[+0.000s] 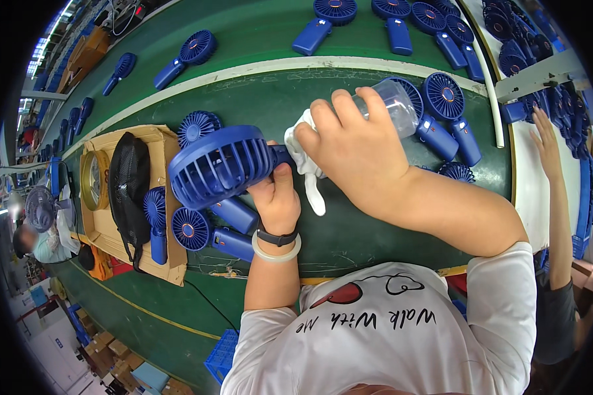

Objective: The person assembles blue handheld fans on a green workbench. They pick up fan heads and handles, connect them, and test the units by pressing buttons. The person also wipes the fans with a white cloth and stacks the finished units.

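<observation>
My left hand (279, 201) is closed round the neck of a blue handheld fan (219, 168), its round grille tilted to the left above the bench. Just right of the fan, my right hand (359, 155) is closed on a white cloth (312, 187), whose loose end hangs down. A clear plastic bottle (400, 108) slants out beyond the same fingers and appears gripped with the cloth. The cloth touches or nearly touches the fan's handle; my fingers hide the exact contact. Beneath the held fan lie other blue fans (192, 228).
A cardboard tray (171, 260) at the left holds a black mesh pouch (129, 191) and a roll of tape (95, 180). More fans (444, 96) lie to the right. A green conveyor (257, 46) carries fans along the far side. Another person's arm (552, 171) reaches in at the right.
</observation>
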`<state>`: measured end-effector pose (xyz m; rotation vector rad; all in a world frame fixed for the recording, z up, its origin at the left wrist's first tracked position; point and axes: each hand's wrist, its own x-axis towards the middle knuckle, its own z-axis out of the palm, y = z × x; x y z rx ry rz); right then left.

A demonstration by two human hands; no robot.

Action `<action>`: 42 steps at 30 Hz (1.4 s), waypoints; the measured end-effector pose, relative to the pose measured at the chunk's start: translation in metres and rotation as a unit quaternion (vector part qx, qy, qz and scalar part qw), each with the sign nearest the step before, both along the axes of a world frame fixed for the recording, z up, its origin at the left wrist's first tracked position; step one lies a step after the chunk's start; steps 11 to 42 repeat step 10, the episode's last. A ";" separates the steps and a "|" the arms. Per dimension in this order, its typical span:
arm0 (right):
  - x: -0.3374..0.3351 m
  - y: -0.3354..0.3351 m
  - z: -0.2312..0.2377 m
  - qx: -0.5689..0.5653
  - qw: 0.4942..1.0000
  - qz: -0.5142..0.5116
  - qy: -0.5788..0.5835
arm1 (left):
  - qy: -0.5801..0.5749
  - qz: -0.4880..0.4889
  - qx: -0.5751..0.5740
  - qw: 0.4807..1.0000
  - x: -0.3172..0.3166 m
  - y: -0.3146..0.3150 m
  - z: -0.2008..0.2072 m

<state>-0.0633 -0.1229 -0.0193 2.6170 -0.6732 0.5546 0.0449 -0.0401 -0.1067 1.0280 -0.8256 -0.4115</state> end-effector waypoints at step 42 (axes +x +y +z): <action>0.003 0.007 0.008 0.028 1.000 -0.013 0.002 | 0.042 -0.035 -0.003 0.998 0.009 0.003 -0.013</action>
